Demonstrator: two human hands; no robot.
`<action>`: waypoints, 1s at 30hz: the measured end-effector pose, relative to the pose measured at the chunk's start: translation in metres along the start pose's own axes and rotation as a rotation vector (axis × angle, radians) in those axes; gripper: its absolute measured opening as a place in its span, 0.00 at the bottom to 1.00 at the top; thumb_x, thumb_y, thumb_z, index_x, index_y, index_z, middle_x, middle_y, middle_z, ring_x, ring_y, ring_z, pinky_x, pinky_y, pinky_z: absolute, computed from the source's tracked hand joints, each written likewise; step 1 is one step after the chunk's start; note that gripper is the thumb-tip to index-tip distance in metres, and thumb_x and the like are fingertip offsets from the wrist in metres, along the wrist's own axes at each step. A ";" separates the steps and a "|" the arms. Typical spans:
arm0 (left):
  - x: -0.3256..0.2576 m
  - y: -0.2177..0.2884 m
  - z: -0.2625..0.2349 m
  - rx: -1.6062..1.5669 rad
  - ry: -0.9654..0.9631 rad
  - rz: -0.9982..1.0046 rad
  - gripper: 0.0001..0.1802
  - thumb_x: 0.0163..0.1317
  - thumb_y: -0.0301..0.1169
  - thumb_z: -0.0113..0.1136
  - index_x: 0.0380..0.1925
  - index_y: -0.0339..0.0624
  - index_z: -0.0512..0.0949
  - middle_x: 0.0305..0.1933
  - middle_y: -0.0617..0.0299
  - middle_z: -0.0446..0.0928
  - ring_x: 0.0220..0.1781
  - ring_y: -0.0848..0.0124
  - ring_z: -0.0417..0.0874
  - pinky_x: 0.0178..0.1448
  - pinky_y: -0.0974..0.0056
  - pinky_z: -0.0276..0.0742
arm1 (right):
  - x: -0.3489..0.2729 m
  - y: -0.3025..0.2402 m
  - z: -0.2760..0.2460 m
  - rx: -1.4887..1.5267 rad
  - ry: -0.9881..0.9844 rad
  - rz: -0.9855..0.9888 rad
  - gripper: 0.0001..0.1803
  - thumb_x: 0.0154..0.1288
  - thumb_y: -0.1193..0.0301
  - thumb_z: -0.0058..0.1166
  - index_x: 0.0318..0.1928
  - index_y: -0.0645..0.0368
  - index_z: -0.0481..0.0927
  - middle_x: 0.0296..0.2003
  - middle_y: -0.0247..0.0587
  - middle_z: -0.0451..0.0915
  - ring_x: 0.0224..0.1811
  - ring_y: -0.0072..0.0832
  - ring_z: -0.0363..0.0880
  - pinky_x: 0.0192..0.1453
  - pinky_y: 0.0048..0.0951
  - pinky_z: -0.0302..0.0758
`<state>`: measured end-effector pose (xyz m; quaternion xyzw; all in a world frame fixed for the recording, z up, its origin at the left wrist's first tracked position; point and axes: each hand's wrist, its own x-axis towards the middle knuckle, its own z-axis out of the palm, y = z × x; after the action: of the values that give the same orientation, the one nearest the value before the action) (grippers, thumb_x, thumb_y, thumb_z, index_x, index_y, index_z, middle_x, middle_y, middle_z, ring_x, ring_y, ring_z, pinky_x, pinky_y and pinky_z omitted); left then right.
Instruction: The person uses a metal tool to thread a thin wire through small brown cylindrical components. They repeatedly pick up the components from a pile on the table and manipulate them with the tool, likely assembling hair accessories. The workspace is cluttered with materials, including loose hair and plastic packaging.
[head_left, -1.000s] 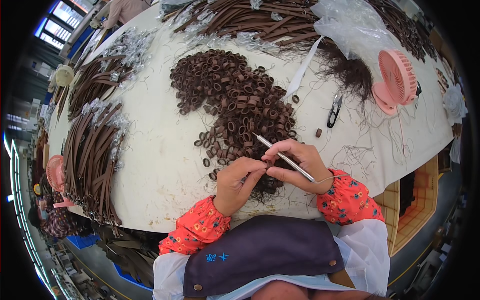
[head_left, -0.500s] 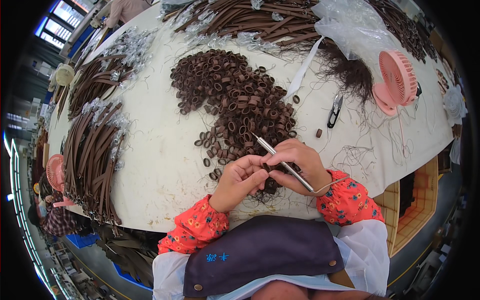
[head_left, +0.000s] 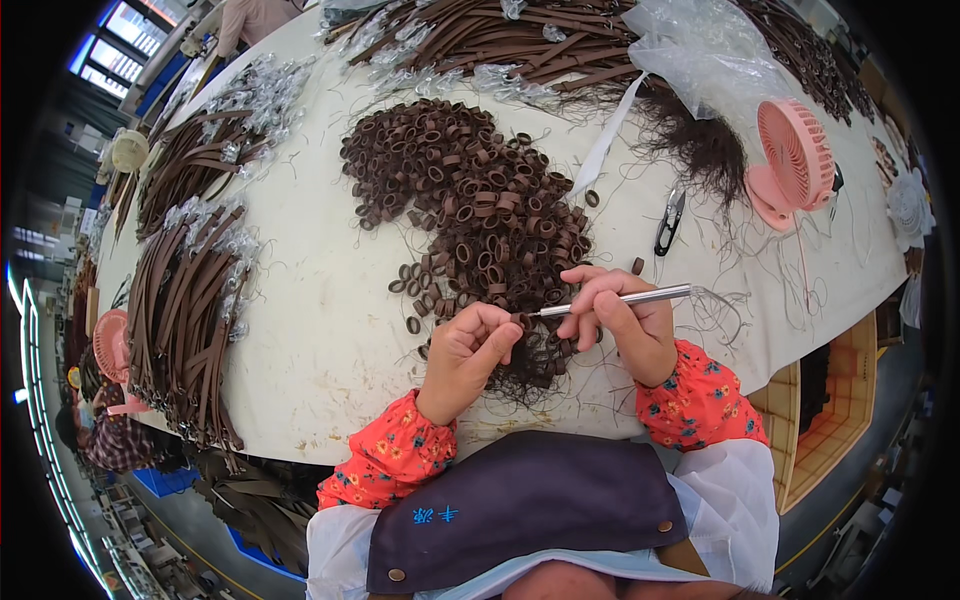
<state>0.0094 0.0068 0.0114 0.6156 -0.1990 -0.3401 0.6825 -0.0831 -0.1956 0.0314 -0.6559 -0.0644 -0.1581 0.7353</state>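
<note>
My left hand (head_left: 462, 358) is closed, pinching a small brown strap loop (head_left: 523, 321) between thumb and fingers. In my right hand (head_left: 638, 328) is a slim silver pen-shaped tool (head_left: 657, 295), lying nearly level, its thin tip pointing left at the loop. Whether the tip touches the loop I cannot tell. Just beyond both hands spreads a heap of brown strap loops (head_left: 485, 205), some lying apart at its left edge. Dark loose threads (head_left: 522, 385) lie below the hands.
Black-handled thread snips (head_left: 669, 228) and a pink fan (head_left: 790, 165) stand to the right. Bundles of brown straps (head_left: 185, 320) line the left; more straps (head_left: 500, 45) and clear plastic (head_left: 705, 55) lie at the back. A second pink fan (head_left: 112, 345) is at the left edge.
My hands have moved apart. The tool has swung from a slant pointing up and away to nearly level, its tip now at the loop in my left hand.
</note>
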 end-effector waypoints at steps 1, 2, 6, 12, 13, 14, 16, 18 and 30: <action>0.000 -0.001 0.000 0.008 0.000 0.011 0.06 0.69 0.29 0.57 0.38 0.37 0.75 0.25 0.70 0.73 0.25 0.84 0.69 0.30 0.78 0.63 | 0.000 0.000 -0.001 0.002 -0.006 0.006 0.12 0.75 0.68 0.41 0.41 0.62 0.76 0.22 0.31 0.78 0.31 0.21 0.80 0.69 0.40 0.60; 0.000 -0.001 0.000 0.017 0.001 0.022 0.06 0.69 0.29 0.56 0.37 0.37 0.75 0.25 0.70 0.72 0.25 0.84 0.68 0.30 0.78 0.63 | -0.001 0.001 -0.002 0.004 -0.013 0.012 0.12 0.75 0.68 0.41 0.40 0.61 0.76 0.21 0.30 0.77 0.30 0.20 0.80 0.70 0.41 0.58; 0.001 0.001 0.001 0.022 -0.011 0.031 0.07 0.70 0.30 0.55 0.37 0.37 0.75 0.24 0.70 0.71 0.25 0.84 0.67 0.30 0.77 0.62 | 0.000 0.001 0.001 -0.044 -0.005 0.021 0.12 0.75 0.68 0.41 0.37 0.60 0.76 0.20 0.29 0.76 0.27 0.20 0.79 0.69 0.43 0.60; 0.000 0.002 0.001 0.024 -0.010 0.028 0.08 0.70 0.31 0.55 0.37 0.37 0.74 0.24 0.71 0.71 0.24 0.84 0.67 0.29 0.77 0.62 | 0.000 0.002 0.002 -0.054 0.004 0.032 0.12 0.74 0.69 0.40 0.36 0.60 0.76 0.22 0.30 0.77 0.25 0.20 0.79 0.69 0.46 0.60; 0.000 0.002 0.001 0.027 -0.009 0.030 0.08 0.70 0.31 0.55 0.37 0.37 0.74 0.24 0.71 0.71 0.24 0.84 0.67 0.29 0.77 0.62 | 0.000 0.003 0.001 -0.049 -0.008 0.031 0.12 0.75 0.68 0.41 0.37 0.60 0.76 0.20 0.29 0.76 0.27 0.20 0.79 0.69 0.43 0.60; 0.000 0.003 0.001 0.030 -0.007 0.031 0.08 0.70 0.31 0.55 0.37 0.37 0.74 0.24 0.71 0.71 0.24 0.84 0.67 0.29 0.77 0.62 | 0.000 0.003 0.000 -0.044 -0.020 0.030 0.12 0.75 0.67 0.41 0.39 0.60 0.76 0.19 0.27 0.74 0.28 0.20 0.79 0.69 0.41 0.60; 0.000 0.001 0.000 0.020 -0.008 0.038 0.08 0.70 0.31 0.55 0.36 0.37 0.74 0.24 0.71 0.71 0.23 0.85 0.66 0.28 0.77 0.61 | 0.000 0.002 0.001 -0.034 -0.016 0.034 0.13 0.75 0.67 0.41 0.38 0.60 0.76 0.18 0.27 0.74 0.28 0.20 0.79 0.69 0.41 0.60; 0.000 0.001 -0.001 0.009 -0.005 0.022 0.08 0.70 0.31 0.55 0.38 0.37 0.75 0.24 0.72 0.71 0.22 0.85 0.65 0.27 0.77 0.60 | 0.000 0.002 0.000 -0.022 -0.012 0.034 0.13 0.75 0.67 0.41 0.38 0.60 0.77 0.18 0.28 0.74 0.28 0.20 0.79 0.69 0.41 0.60; 0.011 0.007 -0.015 0.829 0.195 0.560 0.09 0.60 0.22 0.62 0.41 0.40 0.80 0.33 0.65 0.74 0.31 0.76 0.73 0.36 0.72 0.68 | 0.002 -0.004 0.006 -0.004 0.135 0.041 0.13 0.76 0.68 0.37 0.37 0.60 0.74 0.16 0.30 0.72 0.22 0.22 0.77 0.65 0.44 0.66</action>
<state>0.0289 0.0094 0.0142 0.7865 -0.4101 0.0226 0.4612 -0.0819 -0.1907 0.0362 -0.6463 -0.0010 -0.1872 0.7397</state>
